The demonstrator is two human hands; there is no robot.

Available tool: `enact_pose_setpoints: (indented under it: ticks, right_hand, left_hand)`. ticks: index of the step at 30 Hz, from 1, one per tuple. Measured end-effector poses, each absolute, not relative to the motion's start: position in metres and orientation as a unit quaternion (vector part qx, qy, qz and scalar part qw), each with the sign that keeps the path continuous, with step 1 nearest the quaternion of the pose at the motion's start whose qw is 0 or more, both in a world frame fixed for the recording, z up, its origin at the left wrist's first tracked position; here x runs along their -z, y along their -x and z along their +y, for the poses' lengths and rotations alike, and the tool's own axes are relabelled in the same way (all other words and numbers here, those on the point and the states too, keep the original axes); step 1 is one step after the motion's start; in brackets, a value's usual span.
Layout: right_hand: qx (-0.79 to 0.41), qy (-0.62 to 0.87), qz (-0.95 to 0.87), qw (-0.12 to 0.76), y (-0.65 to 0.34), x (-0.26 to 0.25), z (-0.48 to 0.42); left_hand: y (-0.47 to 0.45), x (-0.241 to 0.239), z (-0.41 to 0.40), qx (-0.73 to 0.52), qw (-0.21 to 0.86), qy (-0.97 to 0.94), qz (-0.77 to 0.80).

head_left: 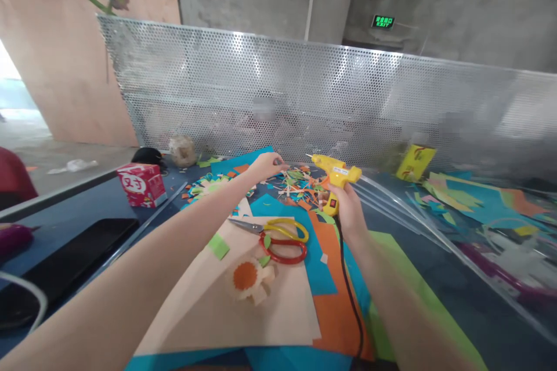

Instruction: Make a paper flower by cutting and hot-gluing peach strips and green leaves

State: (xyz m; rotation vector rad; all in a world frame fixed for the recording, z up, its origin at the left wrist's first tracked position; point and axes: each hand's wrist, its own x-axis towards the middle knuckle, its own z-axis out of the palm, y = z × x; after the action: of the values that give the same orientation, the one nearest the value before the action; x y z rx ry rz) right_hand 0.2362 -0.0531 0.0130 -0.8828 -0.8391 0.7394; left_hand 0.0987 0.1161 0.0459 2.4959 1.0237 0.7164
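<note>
My right hand [344, 204] grips a yellow glue gun [336, 173] upright, its nozzle pointing left, and a black cord [348, 295] runs back along my forearm. My left hand [266, 163] reaches to the far side of the table with its fingers pinched, over a heap of paper scraps [300, 182]; what it pinches is too small to name. Nearer to me lie scissors [278, 236] with yellow and red handles on a beige sheet [278, 301]. A paper flower [249, 278] with an orange centre rests on that sheet.
Blue, orange and green paper sheets [331, 278] overlap under the beige one. A red and white carton [143, 184] and a black slab [65, 261] lie at left. A perforated metal screen [304, 98] backs the table. Clear glue sticks [391, 203] and more paper [474, 200] lie at right.
</note>
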Motion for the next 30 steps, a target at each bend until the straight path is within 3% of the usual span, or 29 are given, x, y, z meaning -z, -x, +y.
enact_pose_setpoints:
  ticks: [5, 9, 12, 16, 21, 30]
  right_hand:
    - [-0.342, 0.429, -0.362, 0.753, -0.235, -0.013, -0.054]
    - [-0.332, 0.451, -0.383, 0.735, -0.237, -0.01, -0.054]
    - [-0.313, 0.469, -0.396, 0.724, -0.237, -0.009, -0.055]
    - [-0.285, 0.489, -0.422, 0.708, -0.233, -0.009, -0.057]
    - [-0.261, 0.508, -0.476, 0.669, -0.225, -0.008, -0.061]
    - [-0.24, 0.528, -0.531, 0.619, -0.218, -0.009, -0.067]
  left_hand:
    - [-0.081, -0.053, 0.109, -0.207, 0.288, -0.876, 0.327]
    - [-0.067, -0.055, 0.086, -0.227, 0.317, -0.866, 0.314]
    - [-0.046, -0.046, 0.053, -0.208, 0.278, -0.883, 0.316]
    - [-0.022, -0.026, 0.0, -0.104, 0.145, -0.941, 0.289]
    - [-0.023, -0.016, -0.033, -0.097, 0.026, -0.938, 0.333]
    - [-0.019, -0.007, -0.024, -0.093, 0.059, -0.949, 0.294]
